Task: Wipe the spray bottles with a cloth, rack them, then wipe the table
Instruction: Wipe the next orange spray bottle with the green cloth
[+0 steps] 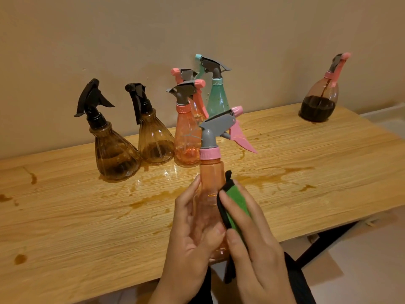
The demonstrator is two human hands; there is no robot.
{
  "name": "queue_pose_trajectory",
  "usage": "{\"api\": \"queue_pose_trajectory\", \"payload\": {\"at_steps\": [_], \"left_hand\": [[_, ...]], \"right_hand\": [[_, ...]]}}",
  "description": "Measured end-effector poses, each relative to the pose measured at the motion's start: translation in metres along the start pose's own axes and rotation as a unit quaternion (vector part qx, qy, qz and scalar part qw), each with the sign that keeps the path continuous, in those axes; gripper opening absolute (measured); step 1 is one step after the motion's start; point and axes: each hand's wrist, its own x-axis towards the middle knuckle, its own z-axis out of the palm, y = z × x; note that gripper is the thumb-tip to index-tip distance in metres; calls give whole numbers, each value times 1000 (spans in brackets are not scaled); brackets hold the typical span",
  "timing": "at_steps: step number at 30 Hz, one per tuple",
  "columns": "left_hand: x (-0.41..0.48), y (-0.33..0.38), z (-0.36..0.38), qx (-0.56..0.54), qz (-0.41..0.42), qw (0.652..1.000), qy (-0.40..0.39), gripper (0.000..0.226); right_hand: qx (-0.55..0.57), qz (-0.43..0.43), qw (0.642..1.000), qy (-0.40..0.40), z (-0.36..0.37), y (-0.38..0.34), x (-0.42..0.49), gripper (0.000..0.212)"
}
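Observation:
My left hand [192,233] grips the body of an orange spray bottle [210,185] with a pink collar and grey-pink trigger head, held upright above the table's front edge. My right hand [252,233] presses a green cloth with black edging [237,205] against the bottle's right side, fingers curled round the cloth. On the wooden table [87,216] behind stand two brown bottles with black triggers [116,156] [154,145], two orange bottles [186,139] [186,77] and a teal bottle [217,97].
A brown bottle holding dark liquid [320,99] stands alone at the far right by the wall. Brown spills and wet streaks [153,198] cover the middle of the tabletop. A black table leg [324,244] and pale floor show at the right.

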Motion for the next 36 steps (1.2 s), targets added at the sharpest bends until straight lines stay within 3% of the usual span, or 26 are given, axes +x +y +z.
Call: {"api": "queue_pose_trajectory", "payload": {"at_steps": [5, 12, 14, 18, 22, 28, 31, 36], "left_hand": [[1, -1, -3, -32, -26, 998, 52, 63], [0, 4, 0, 49, -12, 997, -56, 65], [1, 5, 2, 37, -14, 998, -45, 65], [2, 5, -1, -44, -19, 997, 55, 66], [4, 6, -2, -52, -14, 996, 65, 66], [2, 7, -2, 12, -5, 1000, -7, 59], [4, 9, 0, -10, -16, 1000, 4, 61], [5, 2, -4, -68, -24, 993, 94, 63]], "right_hand": [[-10, 30, 1000, -1, 8, 1, -12, 44], [153, 132, 979, -6, -10, 1, 24, 46], [134, 98, 986, -9, -10, -3, 27, 48], [-4, -9, 1000, -8, 7, -2, 1, 45], [-18, 5, 1000, 8, 13, -3, -12, 43], [136, 119, 983, -40, -8, -1, 32, 46], [90, 54, 994, -40, -6, -6, 36, 47], [-20, -13, 1000, -13, 14, -7, 0, 42]]}}
